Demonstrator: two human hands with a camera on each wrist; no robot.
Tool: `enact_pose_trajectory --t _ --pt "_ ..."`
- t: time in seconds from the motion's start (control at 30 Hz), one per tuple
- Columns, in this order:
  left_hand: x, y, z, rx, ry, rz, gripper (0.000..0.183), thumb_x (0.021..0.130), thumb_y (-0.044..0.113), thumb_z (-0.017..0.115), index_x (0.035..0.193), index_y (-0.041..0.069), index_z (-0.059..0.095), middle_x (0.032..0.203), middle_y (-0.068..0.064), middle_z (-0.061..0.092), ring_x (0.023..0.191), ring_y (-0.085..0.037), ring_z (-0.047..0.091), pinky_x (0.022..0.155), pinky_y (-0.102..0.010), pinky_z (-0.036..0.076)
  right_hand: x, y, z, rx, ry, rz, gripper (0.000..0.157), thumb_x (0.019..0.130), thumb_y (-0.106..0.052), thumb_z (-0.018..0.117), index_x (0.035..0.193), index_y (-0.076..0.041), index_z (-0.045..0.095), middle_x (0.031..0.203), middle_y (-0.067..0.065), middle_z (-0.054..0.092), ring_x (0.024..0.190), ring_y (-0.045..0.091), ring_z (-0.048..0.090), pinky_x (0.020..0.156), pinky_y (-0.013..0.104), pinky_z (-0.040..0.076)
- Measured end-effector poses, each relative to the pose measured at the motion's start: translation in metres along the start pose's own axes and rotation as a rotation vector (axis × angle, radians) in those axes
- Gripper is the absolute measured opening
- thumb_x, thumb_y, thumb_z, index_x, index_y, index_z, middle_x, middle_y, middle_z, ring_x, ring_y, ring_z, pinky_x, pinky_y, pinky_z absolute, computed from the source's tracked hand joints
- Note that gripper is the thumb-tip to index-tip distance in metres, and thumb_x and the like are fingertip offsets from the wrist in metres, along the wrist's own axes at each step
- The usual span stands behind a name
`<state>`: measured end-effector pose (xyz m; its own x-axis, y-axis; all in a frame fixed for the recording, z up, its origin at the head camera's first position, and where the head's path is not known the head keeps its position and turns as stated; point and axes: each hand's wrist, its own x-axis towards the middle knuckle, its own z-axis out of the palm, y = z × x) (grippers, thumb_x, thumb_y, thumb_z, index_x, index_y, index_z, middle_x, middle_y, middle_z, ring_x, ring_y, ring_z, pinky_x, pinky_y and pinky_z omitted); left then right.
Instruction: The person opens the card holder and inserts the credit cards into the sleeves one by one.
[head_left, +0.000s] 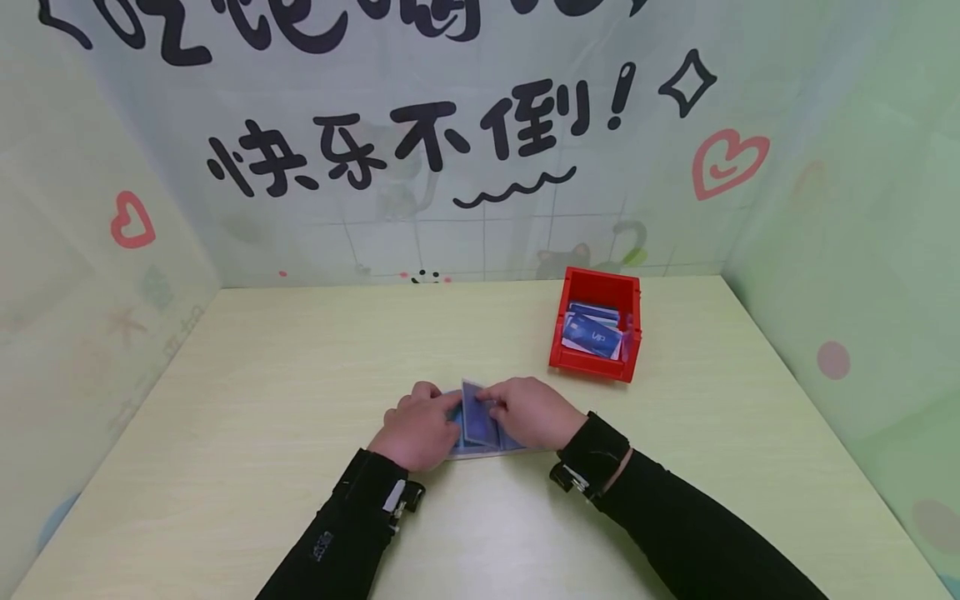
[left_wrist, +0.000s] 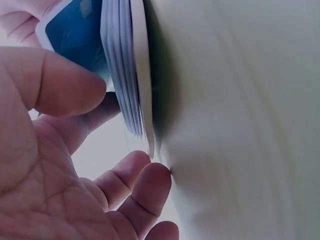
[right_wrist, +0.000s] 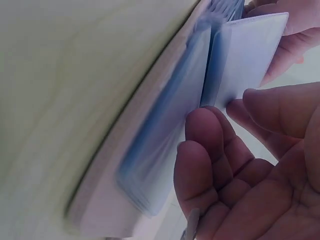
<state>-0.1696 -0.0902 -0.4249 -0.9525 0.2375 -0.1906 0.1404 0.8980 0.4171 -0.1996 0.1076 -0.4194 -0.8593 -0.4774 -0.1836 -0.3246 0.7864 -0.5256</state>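
Note:
A card holder (head_left: 474,454) with clear sleeve leaves lies opened on the table between both hands. The left hand (head_left: 420,429) holds its left side. In the left wrist view, the thumb and index finger close on the stacked leaves (left_wrist: 120,65), beside a blue card (left_wrist: 77,37). From the other side, the right hand (head_left: 536,412) pinches the edge of one raised leaf (head_left: 478,417) between thumb and index finger. That leaf (right_wrist: 247,57) stands tilted away from the other leaves (right_wrist: 167,135) in the right wrist view. Whether a card is inside it cannot be told.
A red plastic bin (head_left: 592,364) stands behind and right of the hands, with several blue and purple cards (head_left: 592,333) inside. The pale wooden table (head_left: 300,358) is bordered by printed cloth walls (head_left: 450,242) at the back and sides.

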Motion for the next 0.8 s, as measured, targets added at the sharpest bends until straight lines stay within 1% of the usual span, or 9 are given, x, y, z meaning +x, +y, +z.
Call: enact_pose_trajectory --t 0.1,0.23,0.4,0.47,0.57,0.73,0.77,0.8 --pt "0.0009 -0.0028 0.0 -0.017 0.004 -0.02 0.051 0.102 0.023 0.055 0.153 0.022 0.057 0.145 -0.02 0.05 0.115 -0.038 0.056 0.093 -0.06 0.046 -0.0005 -0.0008 0.0011 -0.016 -0.004 -0.006 0.036 0.104 -0.014 0.064 0.14 -0.014 0.07 0.13 0.005 0.074 0.11 0.021 0.068 0.107 0.044 0.055" --pt "0.0017 -0.0058 -0.0004 -0.024 0.013 -0.033 0.051 0.103 0.025 0.054 0.154 0.023 0.056 0.146 -0.019 0.051 0.117 -0.039 0.058 0.091 -0.059 0.046 -0.0011 -0.0025 0.0022 -0.029 -0.016 -0.007 0.037 0.105 -0.016 0.064 0.142 -0.014 0.069 0.134 0.006 0.073 0.115 0.023 0.068 0.109 0.046 0.054" --pt "0.001 -0.0068 -0.0016 -0.007 0.022 -0.028 0.052 0.105 0.026 0.052 0.156 0.019 0.053 0.148 -0.02 0.053 0.125 -0.042 0.06 0.094 -0.062 0.047 -0.0012 -0.0047 0.0027 -0.067 -0.038 -0.004 0.039 0.105 -0.017 0.062 0.144 -0.015 0.067 0.139 0.006 0.071 0.124 0.025 0.068 0.112 0.047 0.052" --pt "0.0007 -0.0065 -0.0021 -0.003 0.025 -0.028 0.052 0.105 0.026 0.052 0.156 0.017 0.052 0.148 -0.021 0.053 0.127 -0.043 0.059 0.095 -0.064 0.047 -0.0011 -0.0053 0.0031 -0.083 -0.04 -0.013 0.039 0.105 -0.016 0.062 0.144 -0.014 0.067 0.14 0.006 0.07 0.125 0.026 0.068 0.112 0.047 0.052" --pt "0.0005 -0.0056 -0.0022 -0.009 0.032 -0.038 0.055 0.105 0.032 0.054 0.158 0.016 0.049 0.148 -0.021 0.053 0.127 -0.042 0.059 0.096 -0.063 0.046 -0.0009 -0.0057 0.004 -0.105 -0.036 -0.025 0.038 0.105 -0.016 0.063 0.143 -0.014 0.067 0.138 0.007 0.071 0.123 0.026 0.069 0.112 0.048 0.052" --pt "-0.0006 -0.0029 -0.001 0.005 0.05 -0.032 0.065 0.101 0.043 0.065 0.159 0.018 0.049 0.146 -0.02 0.053 0.124 -0.04 0.06 0.095 -0.062 0.046 -0.0003 -0.0051 0.0039 -0.112 -0.029 -0.033 0.039 0.104 -0.018 0.066 0.142 -0.014 0.068 0.136 0.007 0.072 0.124 0.026 0.069 0.112 0.048 0.052" --pt "-0.0011 -0.002 -0.001 0.011 0.053 -0.029 0.066 0.1 0.044 0.066 0.158 0.018 0.049 0.146 -0.02 0.053 0.124 -0.041 0.06 0.096 -0.062 0.046 0.0 -0.0044 0.0037 -0.106 -0.024 -0.029 0.038 0.104 -0.019 0.066 0.142 -0.015 0.069 0.135 0.006 0.073 0.122 0.025 0.069 0.111 0.047 0.053" --pt "-0.0014 -0.0015 -0.0008 0.014 0.057 -0.029 0.066 0.1 0.044 0.067 0.158 0.018 0.049 0.147 -0.02 0.052 0.125 -0.041 0.058 0.097 -0.063 0.046 -0.0001 -0.004 0.0026 -0.093 -0.019 -0.027 0.038 0.103 -0.019 0.067 0.141 -0.014 0.069 0.13 0.006 0.074 0.118 0.025 0.069 0.108 0.045 0.055"
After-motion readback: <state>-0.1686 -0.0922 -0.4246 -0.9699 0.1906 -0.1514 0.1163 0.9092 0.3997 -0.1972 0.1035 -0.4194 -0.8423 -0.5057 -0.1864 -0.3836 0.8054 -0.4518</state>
